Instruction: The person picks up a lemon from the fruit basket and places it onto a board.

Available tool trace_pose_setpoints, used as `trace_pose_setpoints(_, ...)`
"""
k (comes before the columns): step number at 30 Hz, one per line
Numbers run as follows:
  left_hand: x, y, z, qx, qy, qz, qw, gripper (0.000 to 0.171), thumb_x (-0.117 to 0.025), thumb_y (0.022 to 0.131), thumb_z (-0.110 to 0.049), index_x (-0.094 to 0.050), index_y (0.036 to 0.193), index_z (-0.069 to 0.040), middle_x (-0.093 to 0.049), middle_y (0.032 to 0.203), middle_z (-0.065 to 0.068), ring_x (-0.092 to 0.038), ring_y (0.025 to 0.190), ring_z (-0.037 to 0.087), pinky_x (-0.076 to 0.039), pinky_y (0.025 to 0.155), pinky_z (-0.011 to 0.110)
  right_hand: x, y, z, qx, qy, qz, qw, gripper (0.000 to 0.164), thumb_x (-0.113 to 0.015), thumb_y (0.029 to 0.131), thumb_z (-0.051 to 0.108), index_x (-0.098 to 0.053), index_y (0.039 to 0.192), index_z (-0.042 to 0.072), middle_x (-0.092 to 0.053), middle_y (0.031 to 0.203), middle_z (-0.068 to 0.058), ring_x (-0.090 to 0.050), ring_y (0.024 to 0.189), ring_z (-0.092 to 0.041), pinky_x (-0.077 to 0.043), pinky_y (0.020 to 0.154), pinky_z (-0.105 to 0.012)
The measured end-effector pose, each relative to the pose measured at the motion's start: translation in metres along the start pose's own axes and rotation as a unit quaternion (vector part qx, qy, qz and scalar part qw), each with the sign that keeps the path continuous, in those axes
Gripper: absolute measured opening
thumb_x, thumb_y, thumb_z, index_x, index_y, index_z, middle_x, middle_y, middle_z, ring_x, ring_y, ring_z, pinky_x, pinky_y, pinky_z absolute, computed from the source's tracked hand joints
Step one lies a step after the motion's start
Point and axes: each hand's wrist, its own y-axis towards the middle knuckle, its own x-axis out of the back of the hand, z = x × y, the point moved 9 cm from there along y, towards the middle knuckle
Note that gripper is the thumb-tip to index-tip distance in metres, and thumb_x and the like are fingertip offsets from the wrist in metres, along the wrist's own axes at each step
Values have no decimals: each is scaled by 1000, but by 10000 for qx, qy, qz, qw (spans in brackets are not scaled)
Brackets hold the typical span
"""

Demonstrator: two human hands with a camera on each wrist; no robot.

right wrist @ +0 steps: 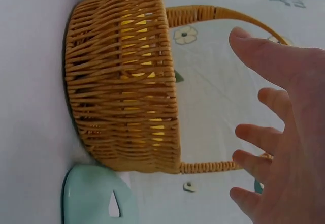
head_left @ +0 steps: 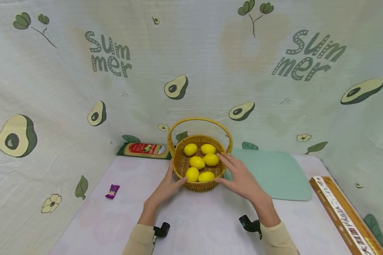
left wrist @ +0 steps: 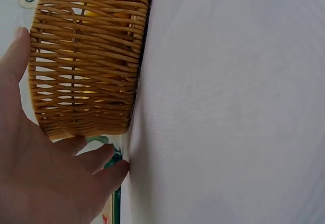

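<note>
A round wicker basket [head_left: 200, 187] with a tall arched handle [head_left: 199, 119] stands upright on the table. Several yellow lemons [head_left: 211, 159] lie inside it. My left hand [head_left: 166, 187] is at the basket's left side, thumb up by the rim and fingers along the wall. In the left wrist view, that hand [left wrist: 45, 173] has its fingertips right at the woven side [left wrist: 86, 71]. On the other side, my right hand [head_left: 242, 179] hovers over the right rim with fingers spread. The right wrist view shows this hand [right wrist: 284, 132] with nothing in it, apart from the basket wall [right wrist: 122, 82].
A pale green cutting board [head_left: 274, 177] lies to the right, partly behind the basket. Behind on the left is a green and gold packet [head_left: 145, 150]. A small purple wrapped sweet [head_left: 112, 191] lies at left, and a long pasta box [head_left: 344, 216] at far right.
</note>
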Motion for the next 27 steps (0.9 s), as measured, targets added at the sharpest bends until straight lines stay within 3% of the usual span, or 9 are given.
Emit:
trace_pose_setpoints(4,-3,2,1,-132,-274,51,9995,98,-61,80,-57,17,140,-48,7,156,-10,-6,145,23,-17,112,58,-5,5,4,20,156,100,9998,81,-59,80,61,-18,146,40,-25,153,4,-24,141,-25,-30,106,-56)
trace_pose_setpoints(7,-5,5,0,-347,-501,77,9981,102,-63,81,-53,16,144,-42,7,156,-9,-11,145,26,-24,110,58,-9,9,6,51,175,148,9997,80,-55,80,64,-18,146,39,-24,153,4,-25,141,-25,-31,105,-56)
trace_pose_setpoints(13,-3,-8,-25,-233,-846,445,9952,105,-65,83,-44,19,146,-31,11,157,-2,-9,144,30,-20,112,55,-20,19,6,18,271,262,9993,79,-63,82,52,-19,146,38,-26,153,1,-27,140,-26,-31,105,-57)
trace_pose_setpoints(21,-2,-12,-32,-123,-961,427,9944,105,-65,84,-41,20,146,-31,11,157,0,-9,145,30,-17,113,56,-36,30,9,-118,711,483,9962,77,-66,81,46,-21,144,44,-29,152,2,-32,137,-27,-34,102,-59)
trace_pose_setpoints(27,-3,-12,-31,-35,-1000,523,9936,106,-65,84,-42,22,143,-36,13,156,-2,-9,145,29,-16,113,55,-50,38,9,-303,1038,895,9901,80,-71,80,38,-20,140,51,-34,148,8,-36,135,-21,-37,104,-52)
